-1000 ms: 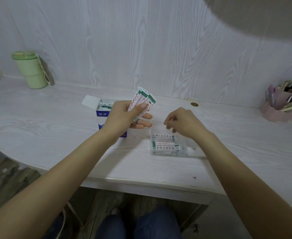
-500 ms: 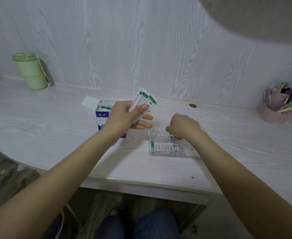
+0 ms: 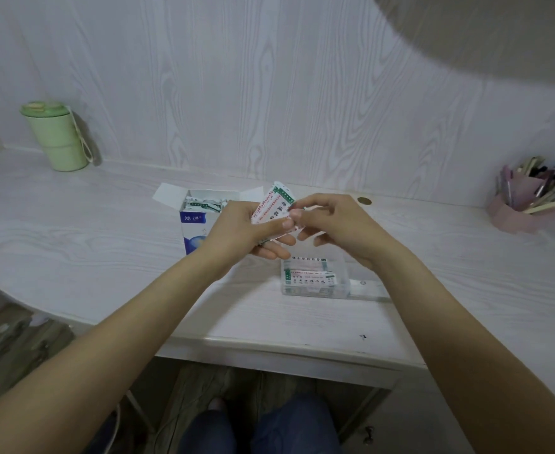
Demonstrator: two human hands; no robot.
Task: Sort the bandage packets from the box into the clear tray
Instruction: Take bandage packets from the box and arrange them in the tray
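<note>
Broadly, the pale desk (image 3: 82,244) carries everything: the opened box (image 3: 200,221) stands left of centre with more packets showing inside, and the clear tray (image 3: 341,290) lies just in front of it to the right, already holding several packets. Above both, the left hand (image 3: 236,237) grips a small fan of bandage packets (image 3: 274,204), while the right hand (image 3: 338,224) pinches the near edge of one with thumb and fingertip. To do this step well, I would peel off a single packet, keep the left grip firm so the rest do not slip, then lower it flat into the tray. Open desk lies right of the tray; the front edge is near.
</note>
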